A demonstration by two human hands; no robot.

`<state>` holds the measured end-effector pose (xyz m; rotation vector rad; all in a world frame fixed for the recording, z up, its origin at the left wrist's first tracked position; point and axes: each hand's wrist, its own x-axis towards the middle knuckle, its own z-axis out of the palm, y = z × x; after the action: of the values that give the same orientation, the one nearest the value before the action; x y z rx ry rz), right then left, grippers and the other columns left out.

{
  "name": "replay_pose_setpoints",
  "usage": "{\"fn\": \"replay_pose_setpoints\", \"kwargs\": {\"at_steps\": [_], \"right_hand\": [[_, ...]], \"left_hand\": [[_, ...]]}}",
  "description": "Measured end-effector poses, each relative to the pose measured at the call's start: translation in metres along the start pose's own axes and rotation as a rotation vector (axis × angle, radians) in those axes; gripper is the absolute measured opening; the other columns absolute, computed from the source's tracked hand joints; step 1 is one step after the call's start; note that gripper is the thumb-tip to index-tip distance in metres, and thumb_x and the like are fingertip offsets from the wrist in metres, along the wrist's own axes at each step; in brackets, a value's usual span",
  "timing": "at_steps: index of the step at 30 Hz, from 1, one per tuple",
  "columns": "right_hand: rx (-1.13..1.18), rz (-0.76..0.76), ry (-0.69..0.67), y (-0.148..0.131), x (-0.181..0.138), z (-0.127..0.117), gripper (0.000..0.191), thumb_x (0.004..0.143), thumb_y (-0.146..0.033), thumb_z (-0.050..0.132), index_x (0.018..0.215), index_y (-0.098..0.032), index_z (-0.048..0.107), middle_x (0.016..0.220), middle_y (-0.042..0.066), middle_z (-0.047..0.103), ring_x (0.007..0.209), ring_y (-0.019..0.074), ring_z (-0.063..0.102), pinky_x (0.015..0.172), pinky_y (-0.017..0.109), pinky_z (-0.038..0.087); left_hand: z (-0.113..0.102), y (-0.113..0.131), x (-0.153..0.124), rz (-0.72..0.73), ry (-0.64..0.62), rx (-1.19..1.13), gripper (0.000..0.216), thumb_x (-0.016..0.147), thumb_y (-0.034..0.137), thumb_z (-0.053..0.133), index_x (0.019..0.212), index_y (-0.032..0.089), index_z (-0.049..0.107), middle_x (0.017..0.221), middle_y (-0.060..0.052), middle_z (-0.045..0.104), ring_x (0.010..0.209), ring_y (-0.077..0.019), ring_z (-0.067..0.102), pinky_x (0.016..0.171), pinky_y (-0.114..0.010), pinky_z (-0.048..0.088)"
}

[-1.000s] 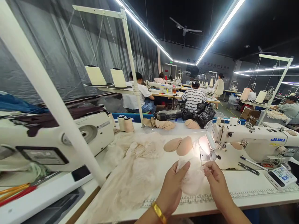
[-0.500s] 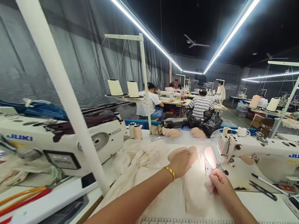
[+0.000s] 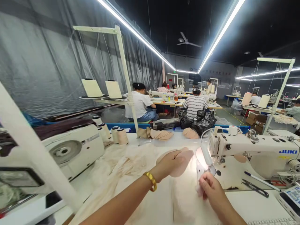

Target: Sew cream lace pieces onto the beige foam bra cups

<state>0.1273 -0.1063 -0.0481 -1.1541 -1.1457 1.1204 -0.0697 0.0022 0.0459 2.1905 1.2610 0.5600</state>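
Left of the sewing machine (image 3: 255, 147) spreads one pale fabric heap (image 3: 122, 170); behind the machine are black bags (image 3: 204, 124), contents hidden. Left of the machine, the left hand (image 3: 167, 163), fingers nearly closed, holds one pad (image 3: 182, 168) over a second pad (image 3: 161, 154). Nearer its needle, the right hand (image 3: 212, 187) pinches thin cloth (image 3: 199, 189). One pair of snips (image 3: 255, 188) lies before the machine.

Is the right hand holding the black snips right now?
No, the black snips lie beside the white pen, while the right hand pinches thin pale fabric.
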Motion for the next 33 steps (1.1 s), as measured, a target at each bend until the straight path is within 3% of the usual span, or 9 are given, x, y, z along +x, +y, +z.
{"fn": "replay_pose_setpoints", "kwargs": {"at_steps": [5,13,18,21,24,26,29,31,33], "right_hand": [[0.062,0.057,0.011,-0.011,-0.005,-0.007,0.053,0.083,-0.074,0.067,0.083,-0.021,0.061,0.063,-0.001,0.065,0.06,0.0155,0.054,0.058,0.027,0.041],[0.092,0.055,0.015,-0.005,-0.004,-0.012,0.061,0.086,-0.079,0.058,0.089,-0.018,0.061,0.071,0.001,0.064,0.063,0.0147,0.057,0.06,0.027,0.044],[0.021,0.004,-0.006,-0.007,-0.007,-0.012,0.049,0.083,-0.067,0.073,0.089,-0.02,0.063,0.071,-0.002,0.061,0.066,0.015,0.057,0.065,0.027,0.044],[-0.076,-0.089,-0.035,-0.008,-0.011,-0.009,0.04,0.085,-0.059,0.075,0.085,-0.021,0.062,0.071,-0.004,0.057,0.069,0.0154,0.054,0.066,0.027,0.04],[-0.228,-0.22,-0.049,-0.004,-0.015,-0.006,0.034,0.094,-0.052,0.064,0.082,-0.021,0.06,0.074,-0.002,0.058,0.07,0.0162,0.052,0.066,0.028,0.04],[-0.332,-0.321,-0.039,-0.003,-0.016,-0.006,0.03,0.097,-0.047,0.061,0.081,-0.022,0.06,0.076,0.0,0.061,0.071,0.0172,0.053,0.067,0.029,0.041],[-0.486,-0.5,0.019,-0.008,-0.017,-0.009,0.023,0.1,-0.039,0.057,0.084,-0.024,0.062,0.076,0.002,0.061,0.069,0.0182,0.054,0.064,0.03,0.041],[-0.557,-0.619,0.096,-0.016,-0.016,-0.01,0.018,0.102,-0.034,0.054,0.088,-0.025,0.063,0.078,0.003,0.061,0.068,0.0191,0.053,0.062,0.031,0.041],[-0.612,-0.749,0.141,-0.023,-0.01,-0.011,0.014,0.102,-0.026,0.053,0.097,-0.026,0.065,0.086,0.006,0.064,0.074,0.0213,0.056,0.065,0.033,0.044]], "left_hand": [[0.004,0.022,-0.024,0.006,-0.291,-0.173,0.034,0.078,0.052,0.056,0.072,0.019,0.057,0.07,0.0,0.055,0.067,-0.0189,0.053,0.056,-0.026,0.035],[0.005,0.026,-0.026,0.04,-0.411,-0.026,0.019,0.068,0.038,0.064,0.069,0.019,0.064,0.068,0.0,0.061,0.065,-0.0189,0.055,0.053,-0.027,0.032],[0.014,0.026,-0.024,0.116,-0.333,0.098,0.016,0.07,0.034,0.066,0.068,0.019,0.063,0.065,0.0,0.06,0.064,-0.0197,0.055,0.058,-0.029,0.035],[0.021,0.029,-0.024,0.245,-0.237,0.117,0.041,0.068,0.03,0.07,0.107,0.019,0.071,0.107,-0.009,0.072,0.099,-0.0301,0.063,0.084,-0.036,0.047],[0.026,0.031,-0.024,0.461,-0.264,0.126,0.079,0.067,0.033,0.078,0.141,0.023,0.055,0.143,-0.014,0.06,0.127,-0.0362,0.055,0.104,-0.044,0.043],[0.026,0.031,-0.025,0.505,-0.321,0.175,0.073,0.068,0.033,0.078,0.137,0.025,0.058,0.128,-0.01,0.069,0.119,-0.036,0.06,0.094,-0.04,0.048],[0.023,0.025,-0.025,0.448,-0.292,0.215,0.028,0.075,0.028,0.072,0.102,0.025,0.068,0.081,0.0,0.07,0.079,-0.0244,0.065,0.063,-0.027,0.041],[0.021,0.017,-0.024,0.474,-0.132,0.212,0.008,0.078,0.023,0.066,0.086,0.023,0.062,0.069,0.003,0.063,0.063,-0.018,0.056,0.057,-0.027,0.032],[0.022,0.005,-0.023,0.568,0.098,0.253,0.008,0.08,0.016,0.06,0.083,0.022,0.056,0.071,0.001,0.062,0.063,-0.0178,0.054,0.059,-0.028,0.033]]}}
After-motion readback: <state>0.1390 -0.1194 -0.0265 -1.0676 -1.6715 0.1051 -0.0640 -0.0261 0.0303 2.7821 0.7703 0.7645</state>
